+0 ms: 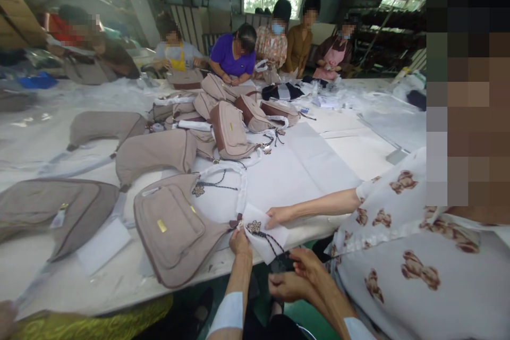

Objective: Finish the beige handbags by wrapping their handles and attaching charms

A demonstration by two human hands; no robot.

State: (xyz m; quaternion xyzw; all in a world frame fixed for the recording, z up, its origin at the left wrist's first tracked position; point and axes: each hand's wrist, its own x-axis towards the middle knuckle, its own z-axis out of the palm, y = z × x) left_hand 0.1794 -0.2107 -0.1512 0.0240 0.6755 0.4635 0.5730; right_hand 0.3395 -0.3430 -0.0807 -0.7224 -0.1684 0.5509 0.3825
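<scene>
Left hand (240, 240) holds one bag (175, 234) beside one charm (254, 227), seemingly two-corded.

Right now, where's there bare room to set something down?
The widest bare patch is the pale sheet between the piled bags and the co-worker's outstretched forearm. It's crowded in the pile and around the left hand and right hand.

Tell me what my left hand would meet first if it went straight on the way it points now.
From your left hand, the first thing ahead looks like the white-wrapped strap of the tan bag, just past its brown end by the hand; depth is unclear here.
</scene>
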